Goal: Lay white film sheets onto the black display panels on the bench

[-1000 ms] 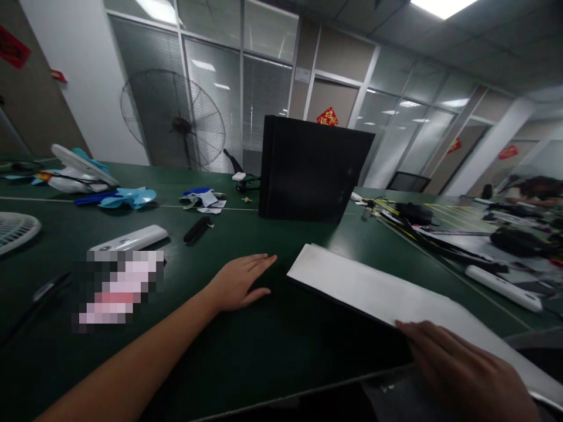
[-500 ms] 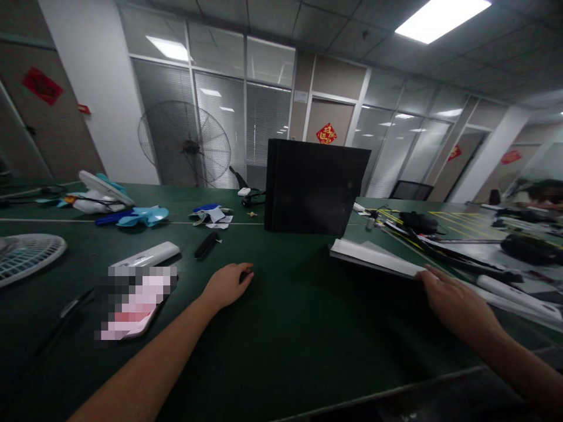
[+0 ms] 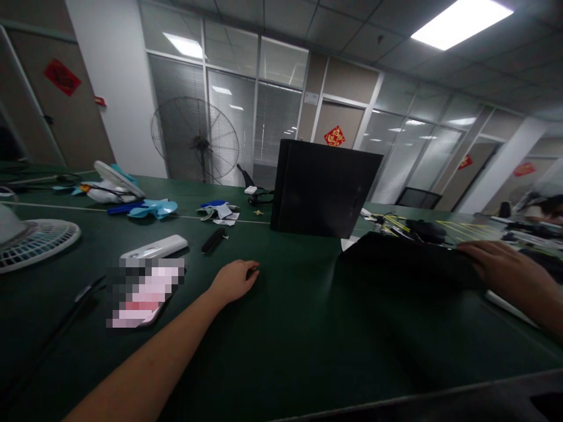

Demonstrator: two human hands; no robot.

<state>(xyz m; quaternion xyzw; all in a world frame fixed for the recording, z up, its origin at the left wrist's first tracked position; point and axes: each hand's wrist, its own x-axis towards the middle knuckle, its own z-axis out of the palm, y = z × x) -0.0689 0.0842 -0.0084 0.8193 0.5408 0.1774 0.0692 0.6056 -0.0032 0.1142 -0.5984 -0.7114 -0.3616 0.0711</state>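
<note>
My left hand (image 3: 235, 281) rests on the green table (image 3: 285, 340) with its fingers curled in; a small dark spot shows at the fingertips, and I cannot make out what it is. My right hand (image 3: 505, 269) grips the right edge of a thin flat panel (image 3: 404, 258). The panel is lifted off the table at an angle, with its dark face towards me. A sliver of white shows at the panel's left corner. A black upright case (image 3: 323, 187) stands just behind the panel.
A white remote-like bar (image 3: 153, 246), a small black tool (image 3: 213, 239) and a blurred-out patch (image 3: 145, 290) lie left of my left hand. A white fan grille (image 3: 35, 243) and blue fan blades (image 3: 152, 208) sit further left. Cables and parts (image 3: 422, 228) crowd the right. A floor fan (image 3: 196, 140) stands behind.
My right hand has swung the panel up and over to the right, so its dark side now shows instead of the white face. My left hand's fingers have curled in.
</note>
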